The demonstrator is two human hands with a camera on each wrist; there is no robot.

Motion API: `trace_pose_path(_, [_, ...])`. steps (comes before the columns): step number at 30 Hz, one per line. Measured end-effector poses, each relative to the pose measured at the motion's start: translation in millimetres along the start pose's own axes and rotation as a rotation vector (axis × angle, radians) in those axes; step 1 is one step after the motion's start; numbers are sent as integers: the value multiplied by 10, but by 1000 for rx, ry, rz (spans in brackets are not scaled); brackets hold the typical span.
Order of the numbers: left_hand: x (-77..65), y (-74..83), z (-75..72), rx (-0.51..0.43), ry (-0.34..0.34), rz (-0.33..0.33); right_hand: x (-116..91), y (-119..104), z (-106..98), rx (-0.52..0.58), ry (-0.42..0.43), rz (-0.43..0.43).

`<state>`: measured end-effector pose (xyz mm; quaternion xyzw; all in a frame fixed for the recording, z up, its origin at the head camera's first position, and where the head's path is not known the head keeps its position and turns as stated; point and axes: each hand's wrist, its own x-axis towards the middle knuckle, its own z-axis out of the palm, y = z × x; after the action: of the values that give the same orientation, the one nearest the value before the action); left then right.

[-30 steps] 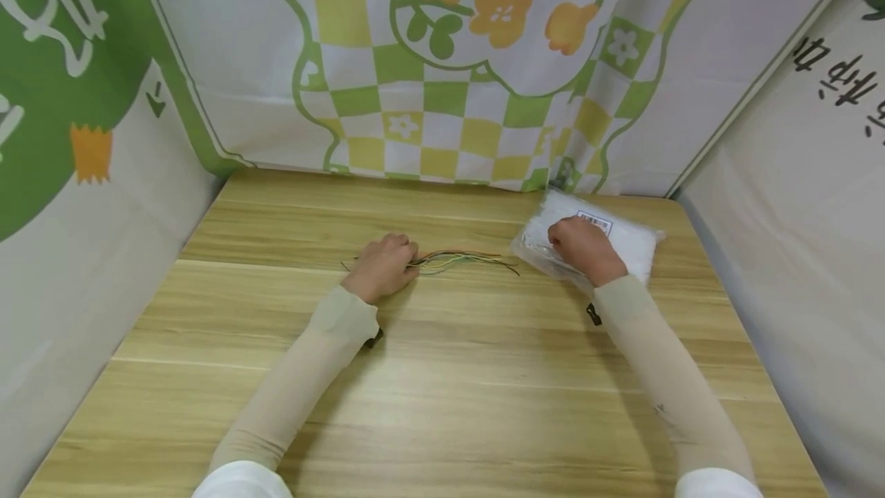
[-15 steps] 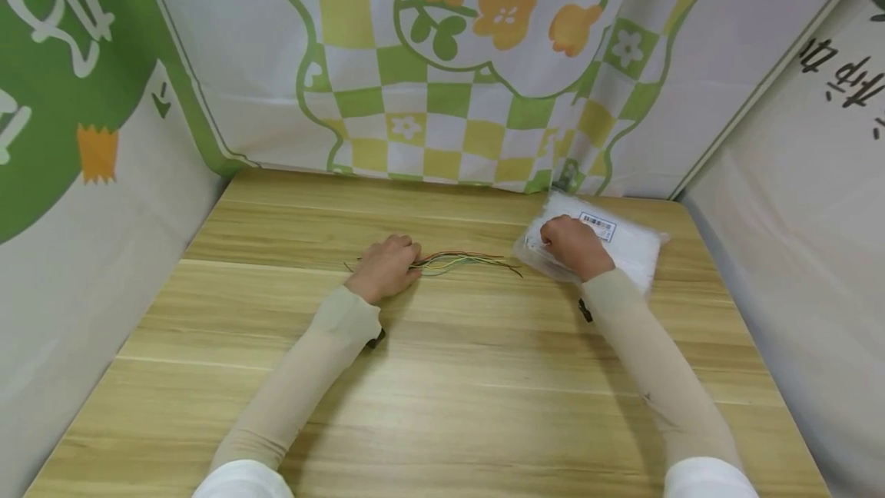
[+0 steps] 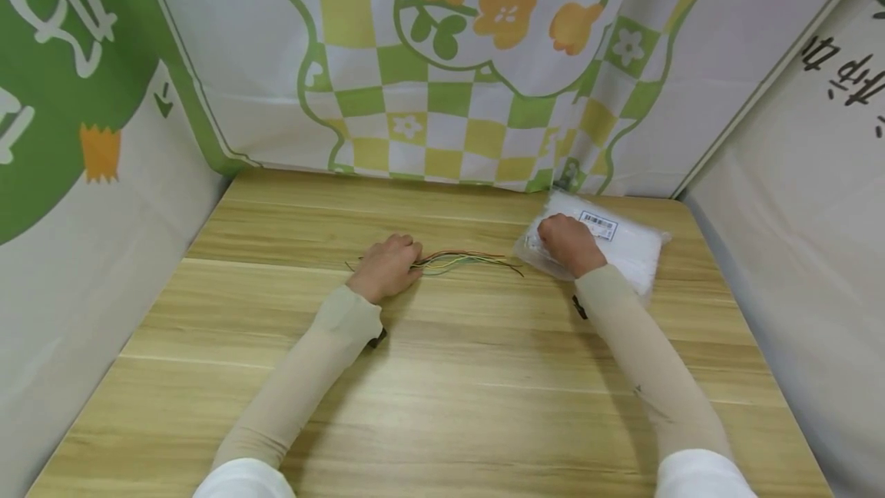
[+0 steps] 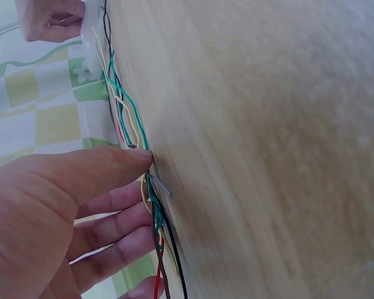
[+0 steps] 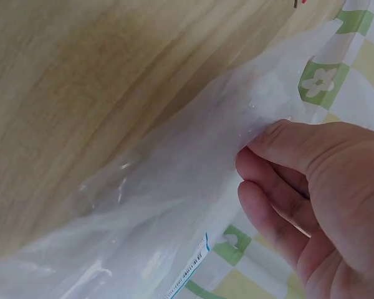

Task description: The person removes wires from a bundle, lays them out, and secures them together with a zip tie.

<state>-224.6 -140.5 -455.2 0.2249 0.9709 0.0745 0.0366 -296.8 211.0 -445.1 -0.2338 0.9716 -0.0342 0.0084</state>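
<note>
A bundle of thin coloured wires (image 3: pixel 463 257) lies across the table left of the bag. My left hand (image 3: pixel 386 267) grips it near its left part. In the left wrist view the thumb presses the wires (image 4: pixel 129 112) against the fingers, and a short pale-grey end (image 4: pixel 161 185) sticks out below the thumb tip. At the back right lies a clear plastic bag (image 3: pixel 632 252) with a barcode label, filled with white contents. My right hand (image 3: pixel 570 243) is over its left part. In the right wrist view thumb and forefinger pinch the bag's film (image 5: pixel 193 149), the other fingers curled.
Both hands work over a wood-grain table (image 3: pixel 442 375). A green-and-white checked curtain (image 3: pixel 449 121) hangs along its back edge, close behind the bag. Pale fabric walls stand at the left and right sides.
My right hand has shifted slightly left over the bag, its forearm swinging inward. My left hand keeps its place on the wires.
</note>
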Motion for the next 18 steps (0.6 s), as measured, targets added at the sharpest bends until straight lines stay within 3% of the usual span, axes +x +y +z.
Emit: trace_pose_path(18, [-5,24,-22,-23,-25,-19,-99,6,-146,86,4,18])
